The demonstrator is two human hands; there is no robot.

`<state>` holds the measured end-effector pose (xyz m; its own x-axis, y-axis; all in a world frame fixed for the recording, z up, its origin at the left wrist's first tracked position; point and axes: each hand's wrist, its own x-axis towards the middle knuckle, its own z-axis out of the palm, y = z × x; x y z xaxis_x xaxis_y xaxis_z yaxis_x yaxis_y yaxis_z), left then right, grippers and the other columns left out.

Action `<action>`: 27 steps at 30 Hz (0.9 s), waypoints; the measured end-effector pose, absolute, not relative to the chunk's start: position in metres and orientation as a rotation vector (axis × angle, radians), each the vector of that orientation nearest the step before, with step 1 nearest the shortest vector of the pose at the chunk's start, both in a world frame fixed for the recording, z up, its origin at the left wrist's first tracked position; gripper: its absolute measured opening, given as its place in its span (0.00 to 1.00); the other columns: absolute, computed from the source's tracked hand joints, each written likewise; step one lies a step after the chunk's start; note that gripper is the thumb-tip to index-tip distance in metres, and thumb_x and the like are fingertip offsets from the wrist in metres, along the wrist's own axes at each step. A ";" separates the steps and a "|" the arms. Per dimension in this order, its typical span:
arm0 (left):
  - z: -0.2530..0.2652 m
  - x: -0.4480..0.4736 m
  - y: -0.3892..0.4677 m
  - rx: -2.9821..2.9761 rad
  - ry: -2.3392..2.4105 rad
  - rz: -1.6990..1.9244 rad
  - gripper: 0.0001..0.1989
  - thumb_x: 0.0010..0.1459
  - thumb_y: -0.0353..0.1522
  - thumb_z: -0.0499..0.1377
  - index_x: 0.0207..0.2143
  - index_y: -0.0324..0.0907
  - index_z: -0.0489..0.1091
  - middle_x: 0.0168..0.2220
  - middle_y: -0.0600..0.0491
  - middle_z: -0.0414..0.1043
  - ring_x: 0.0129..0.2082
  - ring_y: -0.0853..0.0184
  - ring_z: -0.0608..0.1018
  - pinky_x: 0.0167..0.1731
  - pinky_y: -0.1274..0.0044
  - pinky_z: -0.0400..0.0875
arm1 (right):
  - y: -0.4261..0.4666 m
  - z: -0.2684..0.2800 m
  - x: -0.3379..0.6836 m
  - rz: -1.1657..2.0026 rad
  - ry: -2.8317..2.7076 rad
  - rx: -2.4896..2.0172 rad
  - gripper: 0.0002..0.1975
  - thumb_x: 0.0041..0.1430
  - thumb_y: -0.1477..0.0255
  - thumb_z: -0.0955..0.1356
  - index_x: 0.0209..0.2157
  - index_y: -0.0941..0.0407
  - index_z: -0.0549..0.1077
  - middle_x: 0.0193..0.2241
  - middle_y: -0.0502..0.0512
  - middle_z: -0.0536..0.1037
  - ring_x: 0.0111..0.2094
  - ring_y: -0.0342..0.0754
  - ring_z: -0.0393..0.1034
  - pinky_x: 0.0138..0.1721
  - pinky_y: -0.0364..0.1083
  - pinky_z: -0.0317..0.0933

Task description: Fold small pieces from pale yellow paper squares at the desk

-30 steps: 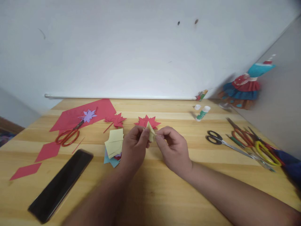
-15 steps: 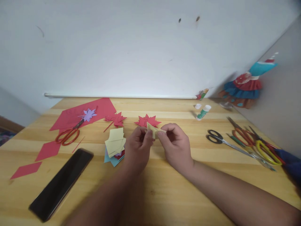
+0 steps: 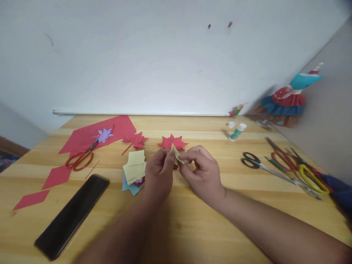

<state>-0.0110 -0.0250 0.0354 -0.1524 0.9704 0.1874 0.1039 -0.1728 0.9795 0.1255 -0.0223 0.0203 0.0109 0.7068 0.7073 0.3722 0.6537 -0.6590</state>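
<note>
While left hand (image 3: 159,172) clamps folded pale-yellow paper (image 3: 175,155) at frame centre, right hand (image 3: 204,174) touches its right edge; whether pinching, cannot tell. Folding looks partway; yellow paper squares (image 3: 135,171) left of centre lie flat, red pointed cutout (image 3: 172,141) above hands already shaped.

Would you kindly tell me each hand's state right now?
Left hand: closed, holding folded yellow paper.
Right hand: at that paper's edge; whether gripping it cannot be told.

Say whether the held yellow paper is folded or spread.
Folded: the yellow paper shows a point and angled faces between left hand and right hand.
</note>
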 end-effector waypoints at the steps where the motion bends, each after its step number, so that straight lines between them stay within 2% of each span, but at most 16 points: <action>1: 0.036 -0.011 -0.025 1.340 1.303 1.434 0.15 0.66 0.38 0.58 0.28 0.42 0.72 0.23 0.57 0.73 0.25 0.70 0.76 0.28 0.79 0.69 | -0.022 0.020 0.125 0.302 -1.620 -0.906 0.11 0.57 0.81 0.70 0.38 0.51 0.79 0.34 0.51 0.75 0.34 0.47 0.72 0.35 0.47 0.69; 6: 0.035 -0.013 -0.023 1.288 1.257 1.438 0.12 0.64 0.38 0.61 0.30 0.42 0.74 0.25 0.56 0.75 0.26 0.70 0.76 0.28 0.80 0.69 | -0.021 0.022 0.126 0.211 -1.702 -0.896 0.11 0.60 0.80 0.69 0.39 0.50 0.79 0.37 0.54 0.76 0.40 0.51 0.73 0.41 0.52 0.71; 9: 0.034 -0.015 -0.020 1.222 1.262 1.432 0.11 0.61 0.40 0.64 0.30 0.42 0.74 0.24 0.57 0.73 0.24 0.71 0.74 0.26 0.80 0.67 | -0.022 0.023 0.127 0.230 -1.721 -0.875 0.08 0.61 0.77 0.70 0.40 0.51 0.79 0.38 0.56 0.76 0.41 0.52 0.73 0.43 0.53 0.70; 13: 0.032 -0.017 -0.014 1.132 1.215 1.466 0.14 0.60 0.41 0.65 0.28 0.41 0.73 0.22 0.58 0.71 0.24 0.72 0.72 0.28 0.80 0.67 | -0.023 0.019 0.124 0.619 -1.566 -0.961 0.01 0.63 0.71 0.71 0.38 0.52 0.74 0.31 0.51 0.75 0.31 0.47 0.70 0.34 0.48 0.67; 15: 0.031 -0.017 -0.012 1.121 1.193 1.472 0.14 0.59 0.40 0.66 0.27 0.41 0.73 0.23 0.58 0.71 0.25 0.73 0.72 0.29 0.80 0.67 | -0.022 0.017 0.120 0.840 -1.418 -1.034 0.06 0.62 0.68 0.72 0.40 0.52 0.73 0.28 0.48 0.74 0.28 0.45 0.68 0.29 0.46 0.64; 17: 0.030 -0.018 -0.011 1.141 1.195 1.451 0.14 0.59 0.41 0.66 0.27 0.41 0.73 0.23 0.57 0.71 0.25 0.73 0.72 0.29 0.80 0.67 | -0.019 0.016 0.118 0.983 -1.370 -1.040 0.06 0.61 0.66 0.72 0.35 0.53 0.74 0.25 0.47 0.72 0.25 0.44 0.64 0.26 0.44 0.60; 20: 0.030 -0.019 -0.011 1.171 1.231 1.399 0.14 0.59 0.42 0.66 0.28 0.41 0.74 0.22 0.57 0.72 0.23 0.72 0.72 0.27 0.80 0.66 | -0.017 0.019 0.116 1.052 -1.315 -1.059 0.09 0.58 0.65 0.72 0.29 0.54 0.73 0.22 0.46 0.68 0.23 0.42 0.59 0.24 0.43 0.55; 23: 0.031 -0.021 -0.012 1.157 1.152 1.392 0.15 0.61 0.43 0.64 0.31 0.41 0.74 0.24 0.55 0.74 0.24 0.71 0.73 0.28 0.79 0.68 | -0.018 0.023 0.118 1.083 -1.268 -1.078 0.08 0.57 0.66 0.72 0.28 0.54 0.72 0.20 0.44 0.67 0.22 0.41 0.57 0.23 0.43 0.52; 27: 0.034 -0.023 -0.012 1.188 1.135 1.346 0.13 0.61 0.41 0.64 0.29 0.42 0.72 0.22 0.57 0.72 0.23 0.71 0.73 0.28 0.79 0.68 | -0.018 0.024 0.120 1.144 -1.197 -1.100 0.09 0.57 0.65 0.71 0.28 0.54 0.71 0.20 0.44 0.67 0.22 0.41 0.57 0.24 0.43 0.52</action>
<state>-0.0235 -0.0122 0.0336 -0.0482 0.9951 0.0864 -0.0830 -0.0902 0.9925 0.1197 -0.0176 0.0242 0.0251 0.9944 0.1031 -0.0576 0.1044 -0.9929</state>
